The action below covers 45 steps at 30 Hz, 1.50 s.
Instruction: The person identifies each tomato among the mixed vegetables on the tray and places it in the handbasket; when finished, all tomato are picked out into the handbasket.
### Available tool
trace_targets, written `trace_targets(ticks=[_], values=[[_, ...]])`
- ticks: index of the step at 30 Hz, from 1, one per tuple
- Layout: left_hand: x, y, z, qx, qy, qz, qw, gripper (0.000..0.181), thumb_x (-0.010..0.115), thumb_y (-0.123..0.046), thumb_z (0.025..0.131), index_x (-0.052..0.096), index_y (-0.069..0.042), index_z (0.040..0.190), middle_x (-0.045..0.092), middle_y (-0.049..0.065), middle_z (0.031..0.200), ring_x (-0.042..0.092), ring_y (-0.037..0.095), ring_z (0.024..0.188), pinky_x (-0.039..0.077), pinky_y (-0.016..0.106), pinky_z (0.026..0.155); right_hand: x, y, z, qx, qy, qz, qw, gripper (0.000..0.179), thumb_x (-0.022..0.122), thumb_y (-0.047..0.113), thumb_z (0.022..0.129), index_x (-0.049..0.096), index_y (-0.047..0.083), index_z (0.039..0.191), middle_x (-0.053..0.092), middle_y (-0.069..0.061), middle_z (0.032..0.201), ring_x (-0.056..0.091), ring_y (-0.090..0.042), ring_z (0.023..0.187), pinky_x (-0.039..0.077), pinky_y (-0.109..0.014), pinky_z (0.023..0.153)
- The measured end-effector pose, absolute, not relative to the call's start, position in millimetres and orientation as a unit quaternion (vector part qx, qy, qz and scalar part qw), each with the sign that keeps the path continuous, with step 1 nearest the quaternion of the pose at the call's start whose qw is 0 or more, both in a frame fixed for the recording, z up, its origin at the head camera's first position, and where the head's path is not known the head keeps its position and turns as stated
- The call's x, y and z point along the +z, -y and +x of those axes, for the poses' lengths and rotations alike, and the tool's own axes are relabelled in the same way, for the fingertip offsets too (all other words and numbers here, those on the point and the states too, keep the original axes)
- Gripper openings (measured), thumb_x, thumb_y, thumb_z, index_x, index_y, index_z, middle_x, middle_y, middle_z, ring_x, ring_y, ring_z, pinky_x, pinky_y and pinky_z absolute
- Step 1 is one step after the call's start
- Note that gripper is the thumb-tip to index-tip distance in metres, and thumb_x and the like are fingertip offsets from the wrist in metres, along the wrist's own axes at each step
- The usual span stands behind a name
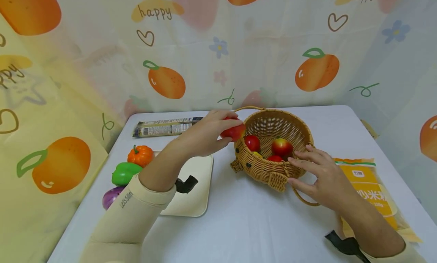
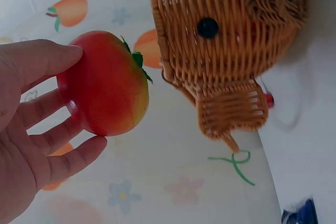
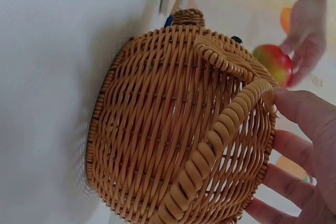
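Note:
My left hand (image 1: pixel 206 136) holds a red tomato (image 2: pixel 105 85) with a green leafy top. It hangs at the left rim of the woven wicker basket (image 1: pixel 257 170), clear of the surface below. The basket has an animal face with dark eyes, ear-like flaps and rope handles. Inside lie a red fruit (image 1: pixel 252 143), a red-and-yellow apple-like fruit (image 1: pixel 282 147), another red piece and a bit of something yellow. At the basket's right side, my right hand (image 1: pixel 324 179) holds the rim, thumb outside and fingertips over the edge; the wicker hides part of these in the right wrist view.
Left of the basket lies a cream tray (image 1: pixel 194 187), partly under my left forearm. Beside it are an orange pumpkin (image 1: pixel 140 155), a green pepper (image 1: pixel 126 173) and a purple vegetable (image 1: pixel 112 196). A long packet (image 1: pixel 164 127) lies behind, a yellow bag (image 1: pixel 372 191) at right.

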<state>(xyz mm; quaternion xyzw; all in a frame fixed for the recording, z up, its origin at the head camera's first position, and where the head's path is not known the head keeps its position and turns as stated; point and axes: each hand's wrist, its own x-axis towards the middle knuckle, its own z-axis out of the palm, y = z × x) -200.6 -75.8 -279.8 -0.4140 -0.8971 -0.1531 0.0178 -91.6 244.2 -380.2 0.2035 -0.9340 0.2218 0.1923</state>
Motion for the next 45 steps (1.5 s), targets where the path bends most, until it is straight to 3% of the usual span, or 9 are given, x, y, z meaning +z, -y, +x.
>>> trace_targets(ticks=[10,16,32,37,45], values=[[-288,31,-210,-0.138,0.89,-0.435,-0.006,0.046,0.067,-0.014,0.098,0.061,-0.016,0.143,0.05,0.007,0.149,0.04,0.027,0.14,0.044,0.036,0.113,-380,-240,-91,0.222,0.933,0.207,0.195,0.054,0.092,0.029,0.072,0.077,0.016,0.122,0.069,-0.011,0.127,0.048,-0.042,0.136,0.045,-0.07,0.099],[-300,14,-214,-0.126,0.884,-0.45,-0.026,0.046,0.068,-0.017,0.098,0.061,-0.017,0.143,0.052,0.006,0.147,0.044,0.027,0.137,0.046,0.035,0.111,-381,-240,-92,0.227,0.924,0.223,0.212,0.055,0.093,0.026,0.069,0.077,0.015,0.121,0.07,-0.012,0.126,0.049,-0.044,0.134,0.045,-0.07,0.098],[-317,21,-214,-0.129,0.9,-0.415,-0.038,0.048,0.066,-0.029,0.1,0.059,-0.019,0.145,0.049,0.005,0.152,0.041,0.027,0.141,0.039,0.039,0.117,-381,-234,-97,0.224,0.923,0.231,0.212,0.056,0.093,0.027,0.07,0.076,0.016,0.122,0.07,-0.011,0.127,0.05,-0.043,0.134,0.046,-0.069,0.099],[-317,41,-203,-0.136,0.914,-0.383,-0.013,0.049,0.062,-0.034,0.101,0.056,-0.022,0.147,0.044,0.004,0.156,0.034,0.027,0.146,0.038,0.05,0.116,-380,-233,-97,0.218,0.933,0.218,0.187,0.055,0.09,0.031,0.074,0.074,0.019,0.125,0.068,-0.01,0.13,0.047,-0.041,0.137,0.045,-0.07,0.1],[-322,90,-185,-0.109,0.941,-0.32,0.034,0.056,0.06,-0.045,0.101,0.048,-0.029,0.153,0.033,0.005,0.164,0.02,0.036,0.153,0.02,0.068,0.118,-378,-238,-96,0.209,0.94,0.227,0.147,0.05,0.08,0.035,0.088,0.068,0.02,0.134,0.061,-0.011,0.142,0.04,-0.041,0.143,0.039,-0.069,0.107]])
